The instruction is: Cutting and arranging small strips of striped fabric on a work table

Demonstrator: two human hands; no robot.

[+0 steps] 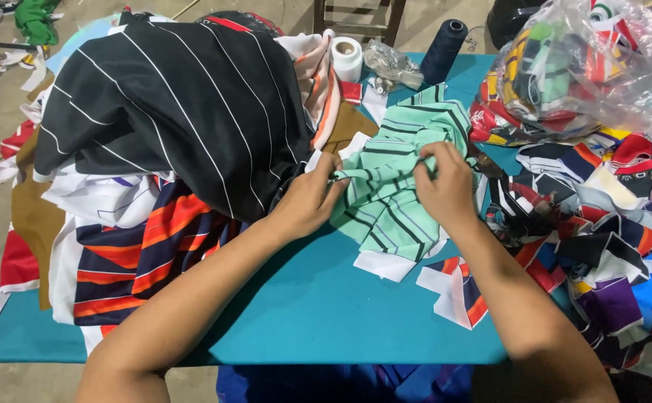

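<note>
My left hand and my right hand both pinch a mint-green striped piece of fabric lying on the teal table. A narrow strip of the green fabric stretches between my two hands. The left hand grips its left end, and the right hand's fingers close on its right end near the folded bulk. White and striped scraps lie just under the green piece.
A big pile of black striped and orange-navy fabrics fills the left. Colourful cut pieces heap on the right under a clear plastic bag of scraps. A white tape roll and dark thread cone stand behind.
</note>
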